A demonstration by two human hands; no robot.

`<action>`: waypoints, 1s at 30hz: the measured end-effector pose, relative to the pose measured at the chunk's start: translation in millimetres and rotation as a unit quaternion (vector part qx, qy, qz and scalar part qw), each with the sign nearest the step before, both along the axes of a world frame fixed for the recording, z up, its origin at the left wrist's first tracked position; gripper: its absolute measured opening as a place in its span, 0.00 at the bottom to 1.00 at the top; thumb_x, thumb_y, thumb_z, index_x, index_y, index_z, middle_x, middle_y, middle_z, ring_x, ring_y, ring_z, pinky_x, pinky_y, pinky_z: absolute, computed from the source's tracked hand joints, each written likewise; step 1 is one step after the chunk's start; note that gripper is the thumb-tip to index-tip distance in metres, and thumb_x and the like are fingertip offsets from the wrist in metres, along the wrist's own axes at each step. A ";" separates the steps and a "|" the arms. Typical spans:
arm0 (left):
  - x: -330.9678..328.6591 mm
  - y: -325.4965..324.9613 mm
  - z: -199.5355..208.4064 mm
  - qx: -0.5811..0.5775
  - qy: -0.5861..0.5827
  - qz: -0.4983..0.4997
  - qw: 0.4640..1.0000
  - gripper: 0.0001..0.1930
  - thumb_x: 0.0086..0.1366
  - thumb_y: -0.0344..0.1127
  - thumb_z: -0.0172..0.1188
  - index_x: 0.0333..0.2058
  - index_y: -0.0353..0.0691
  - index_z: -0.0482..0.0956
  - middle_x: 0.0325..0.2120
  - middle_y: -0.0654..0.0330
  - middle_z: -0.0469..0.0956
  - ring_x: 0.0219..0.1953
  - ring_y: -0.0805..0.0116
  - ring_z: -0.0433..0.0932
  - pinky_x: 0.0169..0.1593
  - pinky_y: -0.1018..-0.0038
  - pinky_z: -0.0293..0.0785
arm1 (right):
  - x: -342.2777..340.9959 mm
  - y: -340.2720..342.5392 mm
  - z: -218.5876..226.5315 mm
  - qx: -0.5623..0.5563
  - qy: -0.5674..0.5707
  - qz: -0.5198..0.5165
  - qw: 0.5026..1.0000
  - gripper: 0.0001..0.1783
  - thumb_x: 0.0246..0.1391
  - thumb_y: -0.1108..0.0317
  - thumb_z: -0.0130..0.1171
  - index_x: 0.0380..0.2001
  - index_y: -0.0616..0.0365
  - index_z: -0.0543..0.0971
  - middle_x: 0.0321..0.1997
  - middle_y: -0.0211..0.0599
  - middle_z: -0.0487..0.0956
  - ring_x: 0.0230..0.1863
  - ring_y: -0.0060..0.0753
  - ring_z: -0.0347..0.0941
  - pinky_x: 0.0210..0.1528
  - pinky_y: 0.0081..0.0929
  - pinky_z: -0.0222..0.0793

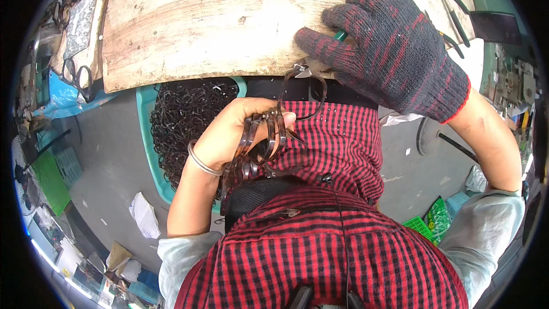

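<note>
My bare left hand (pixel 251 129) is closed around several dark brown eyeglass frames (pixel 276 131), bunched over its fingers above my lap. One eyeglass frame (pixel 327 94) sticks up from the bunch toward the table's front edge. My right hand (pixel 394 51), in a dark grey and red knitted glove, is closed on green-handled pliers (pixel 341 35), mostly hidden by the glove. The metal jaws of the pliers are at the top of that raised frame, right by the table edge. Whether the jaws are pressed together cannot be seen.
A worn wooden table (pixel 200 23) lies ahead. Below it at left stands a turquoise bin (pixel 150 154) heaped with dark eyeglass frames (pixel 183 120). More pliers (pixel 452 14) lie at the table's far right. Other glasses (pixel 80 80) rest by blue plastic at left. Green baskets (pixel 420 227) stand at lower right.
</note>
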State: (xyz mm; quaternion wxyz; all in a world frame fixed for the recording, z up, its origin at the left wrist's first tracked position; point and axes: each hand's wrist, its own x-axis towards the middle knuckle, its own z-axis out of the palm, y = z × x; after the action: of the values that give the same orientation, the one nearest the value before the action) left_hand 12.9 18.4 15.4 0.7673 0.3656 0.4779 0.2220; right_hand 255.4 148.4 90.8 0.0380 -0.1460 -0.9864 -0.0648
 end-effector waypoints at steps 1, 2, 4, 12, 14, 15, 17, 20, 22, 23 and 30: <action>2.4 -1.6 -0.4 -0.018 -0.005 0.011 1.000 0.16 0.73 0.42 0.65 0.34 0.31 0.84 0.15 0.60 0.79 0.16 0.70 0.76 0.23 0.75 0.70 | -0.2 -1.8 1.6 -0.005 -0.026 -0.010 1.000 0.29 0.47 0.58 0.68 0.56 0.43 0.82 0.42 0.33 0.81 0.43 0.41 0.77 0.49 0.41 0.73; 4.3 -3.3 -0.4 -0.037 -0.011 0.021 0.999 0.16 0.73 0.42 0.66 0.34 0.31 0.84 0.15 0.60 0.79 0.16 0.70 0.76 0.23 0.75 0.70 | -0.5 -5.2 5.8 -0.010 -0.053 -0.020 0.998 0.30 0.47 0.58 0.69 0.57 0.44 0.82 0.41 0.33 0.80 0.42 0.41 0.77 0.48 0.41 0.73; 6.3 -3.9 7.6 -0.061 -0.018 0.040 0.997 0.14 0.72 0.41 0.68 0.34 0.34 0.85 0.18 0.67 0.78 0.19 0.79 0.74 0.24 0.79 0.69 | 3.2 -16.8 8.5 -0.031 -0.073 -0.056 0.995 0.32 0.47 0.58 0.69 0.59 0.47 0.80 0.38 0.34 0.79 0.40 0.41 0.76 0.44 0.42 0.72; 11.9 -6.8 10.0 -0.041 0.014 0.067 0.997 0.18 0.71 0.46 0.67 0.29 0.35 0.83 0.13 0.60 0.77 0.16 0.72 0.76 0.23 0.76 0.68 | -8.2 -92.6 1.6 -0.135 0.046 -0.309 0.940 0.34 0.47 0.68 0.70 0.61 0.54 0.78 0.38 0.42 0.80 0.36 0.43 0.78 0.38 0.41 0.73; 9.2 -7.2 7.5 -0.029 0.015 0.060 0.998 0.18 0.73 0.45 0.65 0.28 0.35 0.82 0.14 0.60 0.78 0.16 0.71 0.76 0.23 0.76 0.69 | -4.0 -88.7 10.0 -0.259 0.111 -0.326 0.903 0.33 0.48 0.70 0.69 0.61 0.55 0.78 0.41 0.42 0.81 0.39 0.42 0.79 0.41 0.38 0.75; 8.2 -9.9 1.6 -0.025 0.015 0.052 0.998 0.18 0.73 0.44 0.65 0.28 0.35 0.82 0.14 0.60 0.78 0.16 0.71 0.76 0.23 0.75 0.69 | -0.5 -85.4 15.1 -0.334 0.133 -0.337 0.870 0.32 0.50 0.71 0.69 0.61 0.56 0.79 0.42 0.40 0.82 0.41 0.41 0.80 0.43 0.36 0.75; 5.2 -5.3 -4.0 -0.021 0.002 0.022 1.000 0.15 0.73 0.38 0.64 0.30 0.33 0.83 0.18 0.58 0.81 0.19 0.69 0.79 0.25 0.74 0.72 | 15.7 -86.9 5.4 -0.523 0.277 -0.336 0.733 0.34 0.55 0.67 0.69 0.65 0.58 0.75 0.50 0.40 0.82 0.47 0.39 0.80 0.53 0.39 0.75; -13.2 -16.2 0.0 -0.003 -0.017 0.090 0.996 0.12 0.71 0.36 0.66 0.33 0.32 0.84 0.25 0.54 0.85 0.25 0.67 0.83 0.30 0.73 0.77 | 42.4 -84.7 -3.8 -0.760 0.464 -0.255 0.377 0.46 0.57 0.56 0.69 0.74 0.59 0.62 0.62 0.48 0.78 0.56 0.42 0.79 0.66 0.57 0.70; -55.2 -33.3 13.6 0.015 0.041 0.127 0.991 0.10 0.70 0.35 0.67 0.39 0.32 0.83 0.35 0.53 0.87 0.32 0.65 0.86 0.38 0.71 0.83 | 48.3 -91.7 -1.8 -0.785 0.493 -0.248 0.282 0.51 0.57 0.53 0.69 0.76 0.61 0.56 0.65 0.55 0.76 0.58 0.48 0.78 0.68 0.67 0.66; -78.8 -45.5 13.0 0.011 0.087 0.145 0.986 0.09 0.70 0.34 0.67 0.40 0.32 0.83 0.35 0.54 0.87 0.32 0.66 0.85 0.38 0.72 0.82 | 47.2 -98.2 -3.8 -0.790 0.494 -0.250 0.264 0.51 0.58 0.52 0.69 0.76 0.61 0.56 0.66 0.56 0.75 0.59 0.49 0.78 0.68 0.67 0.67; -219.9 -172.1 -130.1 -0.015 0.401 0.081 0.912 0.22 0.59 0.26 0.71 0.53 0.30 0.80 0.47 0.55 0.84 0.48 0.64 0.82 0.58 0.69 0.76 | 50.1 -130.7 -40.5 -0.814 0.391 -0.329 0.277 0.52 0.60 0.48 0.68 0.76 0.62 0.56 0.65 0.58 0.75 0.60 0.54 0.78 0.64 0.62 0.73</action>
State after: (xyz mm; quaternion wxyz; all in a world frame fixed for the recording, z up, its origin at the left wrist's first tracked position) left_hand -207.0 -153.7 -114.7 0.4961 0.3725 0.7764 0.1109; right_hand 305.5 17.7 50.3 0.2559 -0.4216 -0.2626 0.8293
